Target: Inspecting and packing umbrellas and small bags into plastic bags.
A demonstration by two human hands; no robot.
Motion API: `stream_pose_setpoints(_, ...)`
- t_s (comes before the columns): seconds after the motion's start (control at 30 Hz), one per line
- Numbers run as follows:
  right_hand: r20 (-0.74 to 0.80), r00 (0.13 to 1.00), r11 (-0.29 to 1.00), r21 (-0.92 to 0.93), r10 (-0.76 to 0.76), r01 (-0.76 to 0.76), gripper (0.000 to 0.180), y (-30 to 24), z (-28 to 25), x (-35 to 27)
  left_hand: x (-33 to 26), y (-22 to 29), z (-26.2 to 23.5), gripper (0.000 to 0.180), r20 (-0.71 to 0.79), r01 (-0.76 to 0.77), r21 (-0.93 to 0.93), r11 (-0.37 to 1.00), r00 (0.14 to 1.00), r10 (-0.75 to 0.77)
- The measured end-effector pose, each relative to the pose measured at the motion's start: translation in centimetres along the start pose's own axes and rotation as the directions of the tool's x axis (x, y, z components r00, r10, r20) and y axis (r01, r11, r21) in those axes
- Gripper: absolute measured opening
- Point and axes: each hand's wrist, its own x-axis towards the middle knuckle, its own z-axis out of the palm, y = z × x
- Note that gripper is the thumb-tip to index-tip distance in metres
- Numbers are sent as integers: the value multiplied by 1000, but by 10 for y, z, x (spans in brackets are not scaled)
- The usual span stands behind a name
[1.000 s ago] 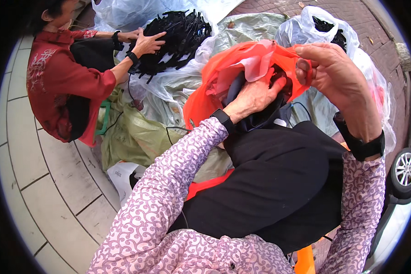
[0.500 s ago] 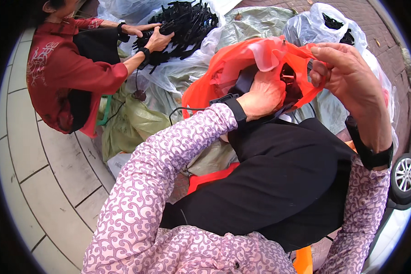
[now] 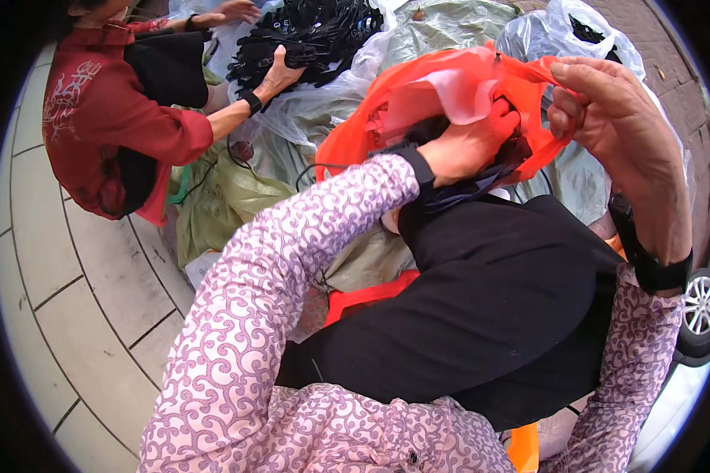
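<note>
A red plastic bag stands with its mouth open beyond my knees. Its right rim is pinched between the thumb and fingers of my right hand. My left hand reaches into the mouth, its fingers in the red shade inside and too hidden to tell what they hold. Dark items lie around that hand in the bag. A whitish layer of thin plastic folds over the opening. Black bands circle both my wrists.
At the upper left a person in a dark red shirt handles a heap of black strap-like pieces on clear plastic. Another clear bag with black contents stands at the upper right. A car wheel shows at the right edge.
My left hand has gone deeper into the red bag, away from me. My right hand has shifted slightly right with the rim. The other person's far hand has lifted off the heap.
</note>
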Motion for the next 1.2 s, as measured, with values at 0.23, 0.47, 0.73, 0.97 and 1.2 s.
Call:
stream_pose_setpoints(0.23,-34,999,997,-75,-5,2,20,0,-9,-1,8,-24,-16,28,456,-217,616,758,882,-118)
stream_pose_setpoints(0.47,29,999,998,-57,-16,18,15,-5,-7,-2,-14,-21,-13,19,-70,286,216,934,958,-277)
stream_pose_setpoints(0.73,-12,1000,1000,-30,1,-1,16,-1,-7,-4,-16,9,-28,31,-237,410,196,891,901,-363)
stream_pose_setpoints(0.97,-10,1000,999,-40,-21,21,18,-5,1,-4,-15,21,-41,43,-208,399,162,903,908,-364)
stream_pose_setpoints(1.2,4,999,998,-48,-36,36,24,-4,1,-8,-20,12,-56,32,-253,528,290,798,847,-468)
